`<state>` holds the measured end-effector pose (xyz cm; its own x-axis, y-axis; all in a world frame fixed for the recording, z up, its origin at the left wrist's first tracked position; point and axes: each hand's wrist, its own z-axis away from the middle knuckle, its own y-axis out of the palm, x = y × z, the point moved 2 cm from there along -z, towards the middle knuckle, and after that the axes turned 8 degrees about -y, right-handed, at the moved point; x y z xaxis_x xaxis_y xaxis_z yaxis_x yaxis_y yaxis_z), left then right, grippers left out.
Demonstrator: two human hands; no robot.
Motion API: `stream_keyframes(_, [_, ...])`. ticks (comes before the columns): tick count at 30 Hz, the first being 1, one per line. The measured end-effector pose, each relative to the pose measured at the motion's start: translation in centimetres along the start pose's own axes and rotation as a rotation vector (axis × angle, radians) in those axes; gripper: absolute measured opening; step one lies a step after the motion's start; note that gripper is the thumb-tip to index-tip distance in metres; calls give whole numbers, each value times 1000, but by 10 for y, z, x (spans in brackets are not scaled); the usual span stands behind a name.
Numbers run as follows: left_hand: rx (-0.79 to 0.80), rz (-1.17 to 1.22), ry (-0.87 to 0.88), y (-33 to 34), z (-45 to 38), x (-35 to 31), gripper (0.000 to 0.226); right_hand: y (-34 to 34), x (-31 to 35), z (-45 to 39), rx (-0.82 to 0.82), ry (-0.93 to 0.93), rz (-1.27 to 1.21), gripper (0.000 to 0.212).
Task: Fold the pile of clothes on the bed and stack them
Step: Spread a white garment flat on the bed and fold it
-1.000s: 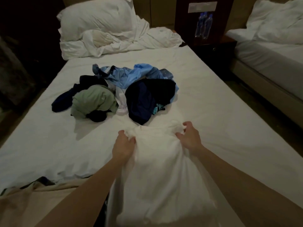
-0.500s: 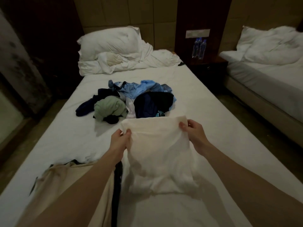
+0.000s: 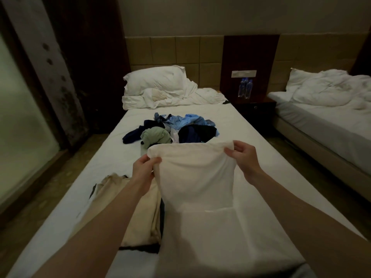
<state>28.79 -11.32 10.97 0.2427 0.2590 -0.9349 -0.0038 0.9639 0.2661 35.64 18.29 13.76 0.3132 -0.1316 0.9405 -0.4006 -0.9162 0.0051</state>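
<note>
I hold a white garment (image 3: 194, 177) up over the near half of the bed (image 3: 251, 149), and it hangs down in front of me. My left hand (image 3: 143, 169) pinches its top left corner. Its top right corner is pinched by my right hand (image 3: 244, 157). Behind the garment, mid-bed, lies the pile of clothes (image 3: 172, 130): light blue, green, navy and black pieces tangled together. A folded beige garment (image 3: 138, 213) with a dark piece under it lies flat on the sheet at my lower left, partly hidden by my left forearm.
A white pillow (image 3: 156, 79) and crumpled duvet sit at the head of the bed. A dark nightstand (image 3: 255, 109) with two water bottles (image 3: 245, 88) stands to the right, then a second bed (image 3: 325, 117). A glass partition runs along the left.
Both hands lifted the white garment off the sheet and raised it, spreading its top edge wider. My view tilted up, showing more of the headboard and wall.
</note>
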Motion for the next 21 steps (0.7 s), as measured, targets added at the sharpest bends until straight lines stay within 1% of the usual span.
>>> stream_keyframes(4, [23, 24, 49, -14, 33, -13, 21, 5, 24, 24, -6, -47, -9, 23])
stream_keyframes(7, [40, 40, 113, -27, 56, -27, 38, 13, 43, 36, -27, -58, -78, 19])
stream_keyframes(12, [-80, 94, 244, -67, 84, -56, 49, 51, 68, 49, -20, -27, -206, 24])
stream_keyframes(15, [-179, 91, 317, -101, 96, -74, 44, 90, 77, 58, 15, 11, -281, 26])
stream_keyframes(16, [-207, 87, 327, -114, 98, -79, 42, 105, 78, 61, 25, 32, -303, 27])
stream_keyframes(19, [-297, 73, 307, -157, 96, -92, 50, 151, 71, 70, 76, 87, -364, 27])
stream_keyframes(21, [-363, 47, 288, -183, 89, -97, 46, 179, 59, 73, 113, 124, -377, 26])
